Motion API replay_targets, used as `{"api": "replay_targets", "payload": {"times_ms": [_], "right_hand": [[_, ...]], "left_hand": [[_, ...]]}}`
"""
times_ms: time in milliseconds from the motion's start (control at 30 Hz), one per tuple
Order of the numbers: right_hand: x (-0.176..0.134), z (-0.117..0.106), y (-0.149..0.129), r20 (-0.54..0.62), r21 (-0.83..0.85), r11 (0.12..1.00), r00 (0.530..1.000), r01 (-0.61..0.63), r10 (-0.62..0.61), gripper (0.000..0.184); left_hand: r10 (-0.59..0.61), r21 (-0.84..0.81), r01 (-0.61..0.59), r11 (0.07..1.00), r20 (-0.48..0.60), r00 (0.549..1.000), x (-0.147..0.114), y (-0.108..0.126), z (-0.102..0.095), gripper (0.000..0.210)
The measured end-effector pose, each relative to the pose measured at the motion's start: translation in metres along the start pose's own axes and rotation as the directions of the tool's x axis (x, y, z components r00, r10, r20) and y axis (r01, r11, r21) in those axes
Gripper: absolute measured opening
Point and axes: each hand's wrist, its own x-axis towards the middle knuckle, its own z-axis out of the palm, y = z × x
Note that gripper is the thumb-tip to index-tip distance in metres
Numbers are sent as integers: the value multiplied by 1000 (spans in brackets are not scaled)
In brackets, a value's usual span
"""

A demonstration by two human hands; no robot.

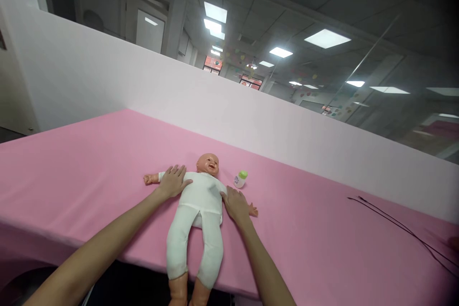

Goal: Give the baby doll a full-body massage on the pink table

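A baby doll (201, 193) in white clothes lies on its back, head toward the wall and feet toward me. Its arms stretch out to both sides. My left hand (173, 181) rests open over the doll's upper arm and shoulder on the left, fingers extended. Over the sleeve on the other side lies my right hand (235, 202), also open, with its thumb near the doll's chest. Both palms face down and hide most of the sleeves. A small white bottle with a green cap (240, 179) stands beside the doll's head, just beyond my right hand.
The pink-covered table (308, 229) has a low white wall (229, 110) along its back, with a glass window above it. Thin black cables (398, 227) run across the table at the right. The doll's feet reach the table's front edge.
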Motion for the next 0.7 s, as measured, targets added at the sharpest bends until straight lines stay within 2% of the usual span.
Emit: {"api": "replay_targets", "payload": {"times_ms": [100,167,267,367,467,567,633,700], "right_hand": [[-11,-3,16,-1,-147,989,1000,6,-7,54],[-18,-7,26,22,-142,990,1000,-11,14,54],[-29,-15,45,68,-7,994,992,-110,110,52],[-41,-26,69,129,199,961,978,-190,166,56],[-52,-37,91,151,395,909,985,-136,82,44],[-60,-47,103,170,560,824,985,-90,-8,34],[-62,-51,103,186,646,756,982,-104,-24,26],[-62,-50,98,144,749,646,988,-151,64,29]], "left_hand": [[-15,10,15,1000,-69,998,-13,-12,-6,72],[-48,30,50,998,-63,997,-19,-18,-12,70],[-147,85,145,986,25,989,-25,-34,-30,66],[-188,52,183,982,133,973,-34,-65,-51,51],[-167,-98,187,977,184,969,-44,-97,-69,28],[-139,-360,178,916,131,982,-50,-111,-78,23],[-175,-546,189,816,79,981,-51,-108,-79,25],[-268,-726,222,651,54,962,-49,-100,-78,31]]}}
